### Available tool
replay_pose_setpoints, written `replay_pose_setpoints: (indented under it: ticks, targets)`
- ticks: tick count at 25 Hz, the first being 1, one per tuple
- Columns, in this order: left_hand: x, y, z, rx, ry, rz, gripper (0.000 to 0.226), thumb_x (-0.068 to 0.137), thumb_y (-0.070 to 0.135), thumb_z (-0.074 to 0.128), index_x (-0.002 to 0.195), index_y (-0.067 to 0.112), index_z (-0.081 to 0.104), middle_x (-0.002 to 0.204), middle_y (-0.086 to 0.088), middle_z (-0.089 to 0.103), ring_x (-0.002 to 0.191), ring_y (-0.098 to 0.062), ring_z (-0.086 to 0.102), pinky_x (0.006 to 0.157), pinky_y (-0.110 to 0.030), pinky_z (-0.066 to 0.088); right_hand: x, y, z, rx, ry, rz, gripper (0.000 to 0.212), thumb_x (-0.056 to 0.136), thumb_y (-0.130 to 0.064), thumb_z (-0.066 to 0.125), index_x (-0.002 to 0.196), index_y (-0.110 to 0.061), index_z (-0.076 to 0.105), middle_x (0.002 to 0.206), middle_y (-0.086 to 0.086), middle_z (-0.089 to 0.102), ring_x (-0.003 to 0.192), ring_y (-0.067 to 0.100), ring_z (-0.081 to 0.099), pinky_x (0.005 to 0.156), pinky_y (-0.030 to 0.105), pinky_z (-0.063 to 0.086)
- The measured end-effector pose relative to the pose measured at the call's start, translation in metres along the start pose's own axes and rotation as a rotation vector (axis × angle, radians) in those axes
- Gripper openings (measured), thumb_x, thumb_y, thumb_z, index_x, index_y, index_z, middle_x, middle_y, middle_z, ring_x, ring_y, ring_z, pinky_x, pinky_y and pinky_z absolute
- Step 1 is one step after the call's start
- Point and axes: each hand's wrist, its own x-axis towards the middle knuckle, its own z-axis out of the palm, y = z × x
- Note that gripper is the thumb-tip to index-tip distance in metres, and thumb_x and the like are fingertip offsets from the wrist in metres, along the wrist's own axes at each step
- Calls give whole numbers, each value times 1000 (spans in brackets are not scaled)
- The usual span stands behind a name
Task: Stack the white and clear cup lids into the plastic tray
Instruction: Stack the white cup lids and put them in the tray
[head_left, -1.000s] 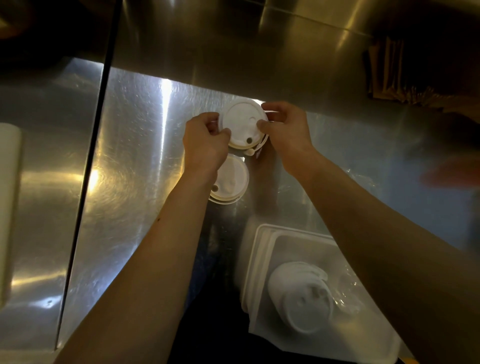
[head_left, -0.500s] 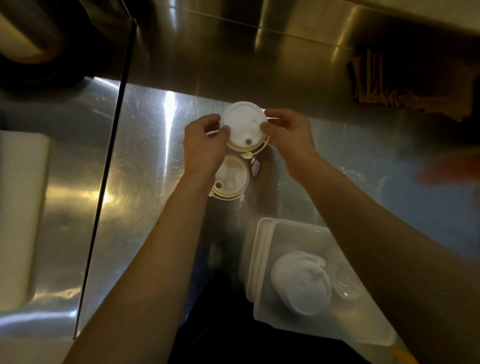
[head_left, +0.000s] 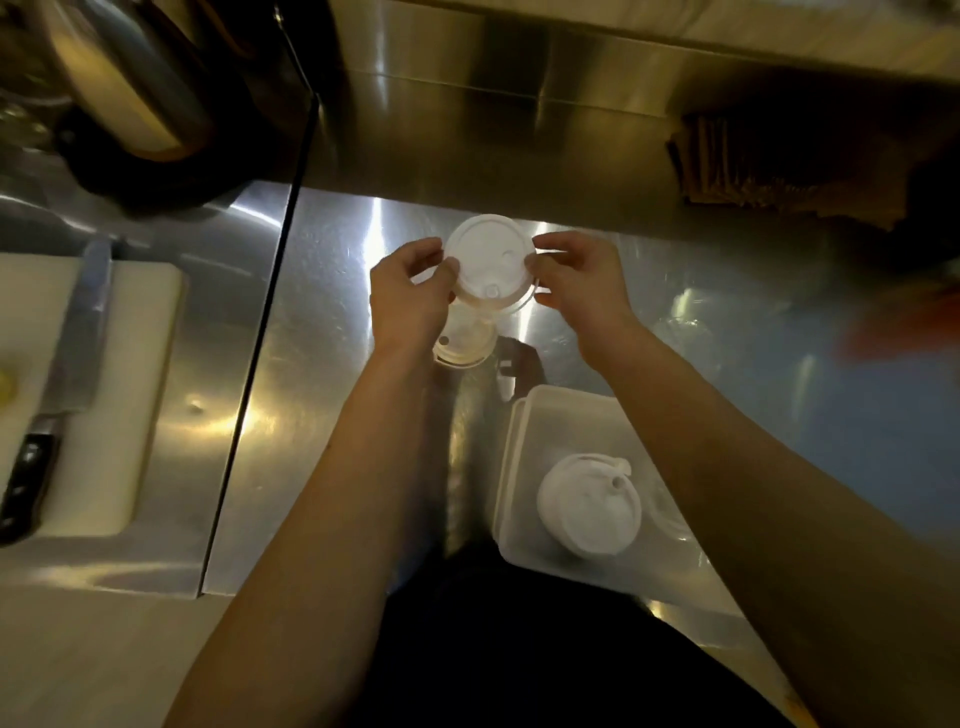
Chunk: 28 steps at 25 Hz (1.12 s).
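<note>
A small stack of white cup lids (head_left: 488, 262) hangs above the steel counter, pinched at its left rim by my left hand (head_left: 408, 301) and at its right rim by my right hand (head_left: 582, 283). Just below it a second white lid stack (head_left: 465, 345) lies on the counter, partly hidden by my left hand. The translucent plastic tray (head_left: 519, 415) sits at the near right with a tilted pile of white lids (head_left: 587, 506) in it. A clear lid (head_left: 667, 512) lies beside that pile, partly under my right forearm.
The steel counter (head_left: 332, 332) has a dark seam running down its left part. A white cutting board (head_left: 124, 374) with a black-handled knife (head_left: 57, 395) lies at the left. A metal pot (head_left: 135, 88) stands at the far left, brown paper sleeves (head_left: 779, 161) at the far right.
Both hands keep their hold on the top lid stack, which sits a little closer over the lower stack. The view has shifted, bringing the cutting board and knife into sight.
</note>
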Motion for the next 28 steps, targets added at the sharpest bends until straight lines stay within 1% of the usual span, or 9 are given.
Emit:
replay_pose_setpoints:
  ticks: [3,5,9,12,14,18,23,26,28]
  targets:
    - [-23,-2,-4,-35,21,-5,32,85,9,65,117,7,66,118,-13,68,112,-30,64,89,-42,58,-20,1,-7,28,-29,6,29,85,-13,68,114,-11,66,109,13,70,100,26,68,85,37,59]
    - [-41,-3,-6,-50,17,15,31,85,7,63,116,5,67,117,-16,68,111,-31,64,85,-39,59,-34,1,-14,67,-30,0,29,84,-13,68,113,-10,66,106,13,70,97,26,69,83,37,60]
    - [-68,-9,-11,-86,84,56,30,86,7,65,116,8,66,114,-11,69,106,-23,66,72,-22,56,-61,7,-24,109,-32,-16,29,83,-14,70,112,-12,66,103,10,70,92,22,69,78,31,60]
    - [-87,-10,-19,-117,94,88,27,87,6,65,114,9,67,114,-12,68,108,-25,66,82,-28,57,-82,11,-25,146,-46,-11,32,81,-16,71,113,-13,65,106,10,70,92,20,69,81,34,60]
    - [-91,-10,-25,-119,91,79,25,88,7,64,112,12,67,117,-11,68,110,-26,65,81,-30,56,-91,12,-23,143,-46,0,33,80,-17,71,113,-14,65,105,10,70,91,20,69,84,38,60]
    - [-93,-11,-32,-76,55,106,24,91,9,63,114,15,67,120,-8,67,112,-23,64,81,-28,56,-107,19,-17,193,-17,30,35,80,-17,71,114,-12,65,105,12,71,91,22,70,89,43,58]
    - [-79,-5,-40,11,-16,128,27,91,10,61,117,10,67,119,-8,68,112,-23,64,89,-35,56,-117,21,-2,196,48,50,36,81,-19,72,115,-13,63,109,9,69,97,22,68,91,43,57]
    - [-66,-4,-46,52,-76,138,24,91,11,60,113,13,69,115,-7,69,110,-23,64,90,-37,57,-118,19,10,150,80,52,38,82,-22,70,118,-15,61,113,8,67,99,21,68,92,41,57]
    - [-53,-5,-50,50,-132,127,23,91,10,59,110,13,70,115,-9,70,111,-27,64,92,-40,56,-116,19,20,118,116,66,38,82,-22,70,118,-15,60,115,9,67,99,22,68,92,41,57]
